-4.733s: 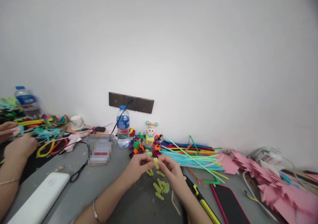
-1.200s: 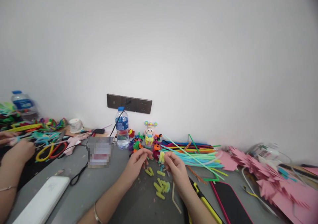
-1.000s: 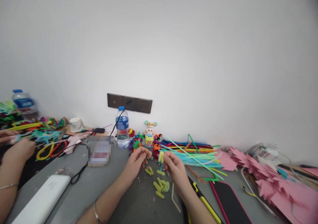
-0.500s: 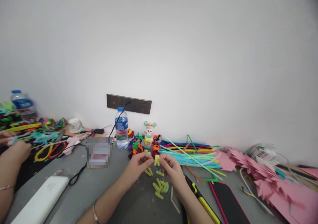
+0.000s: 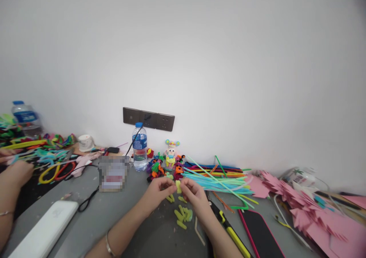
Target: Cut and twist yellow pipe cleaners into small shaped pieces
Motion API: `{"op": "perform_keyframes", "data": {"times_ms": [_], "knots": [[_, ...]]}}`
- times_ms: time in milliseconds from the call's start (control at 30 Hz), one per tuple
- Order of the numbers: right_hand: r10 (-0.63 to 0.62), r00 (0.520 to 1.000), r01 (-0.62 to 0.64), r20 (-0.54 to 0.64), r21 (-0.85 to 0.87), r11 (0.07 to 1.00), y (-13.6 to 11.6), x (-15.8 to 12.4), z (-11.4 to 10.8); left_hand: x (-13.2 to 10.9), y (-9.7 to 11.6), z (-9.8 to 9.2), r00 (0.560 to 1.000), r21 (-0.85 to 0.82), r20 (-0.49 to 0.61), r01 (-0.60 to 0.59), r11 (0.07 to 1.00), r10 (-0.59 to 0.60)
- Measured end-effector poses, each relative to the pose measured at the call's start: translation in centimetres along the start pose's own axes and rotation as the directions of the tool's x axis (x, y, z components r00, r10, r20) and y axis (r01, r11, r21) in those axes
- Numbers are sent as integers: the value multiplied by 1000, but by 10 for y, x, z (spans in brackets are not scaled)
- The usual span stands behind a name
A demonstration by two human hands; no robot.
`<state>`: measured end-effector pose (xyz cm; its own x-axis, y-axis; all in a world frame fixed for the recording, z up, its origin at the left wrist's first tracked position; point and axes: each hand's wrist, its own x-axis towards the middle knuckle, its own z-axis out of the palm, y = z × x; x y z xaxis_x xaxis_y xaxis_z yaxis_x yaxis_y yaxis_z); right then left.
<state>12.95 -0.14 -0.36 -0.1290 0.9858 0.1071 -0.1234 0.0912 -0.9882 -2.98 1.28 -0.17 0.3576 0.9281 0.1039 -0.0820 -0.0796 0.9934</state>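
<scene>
Between my two hands is a short folded piece of fuzzy yellow-green pipe cleaner (image 5: pixel 178 186). My right hand (image 5: pixel 195 194) pinches it at its right side. The closed fingertips of my left hand (image 5: pixel 159 192) meet its left edge. Below the hands, several bent yellow-green pipe cleaner pieces (image 5: pixel 183 214) lie in a small pile on the grey table (image 5: pixel 154 233). Two more lie just under my fingers, partly covered. Behind the hands stands a small figure (image 5: pixel 170 155) with round blue-and-yellow ears, amid colourful pipe cleaner shapes (image 5: pixel 157 169).
Long pipe cleaners (image 5: pixel 220 181) lie behind my right hand. Wire cutters with yellow-black handles (image 5: pixel 233 233) and a pink-edged phone (image 5: pixel 260 231) are at right, near folded pink paper (image 5: pixel 311 216). Leftward are a water bottle (image 5: pixel 139 147), a white power bank (image 5: pixel 47 229) and another person's hand (image 5: pixel 18 174).
My hands have come slightly closer together, and the yellow-green piece now looks narrower between the fingertips. The view has shifted a little.
</scene>
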Motion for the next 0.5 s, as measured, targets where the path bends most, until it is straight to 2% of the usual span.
{"op": "perform_keyframes", "data": {"times_ms": [500], "knots": [[24, 999, -24, 42, 15, 1000, 2, 0, -1, 1, -2, -2, 999, 47, -33, -31, 998, 33]]}}
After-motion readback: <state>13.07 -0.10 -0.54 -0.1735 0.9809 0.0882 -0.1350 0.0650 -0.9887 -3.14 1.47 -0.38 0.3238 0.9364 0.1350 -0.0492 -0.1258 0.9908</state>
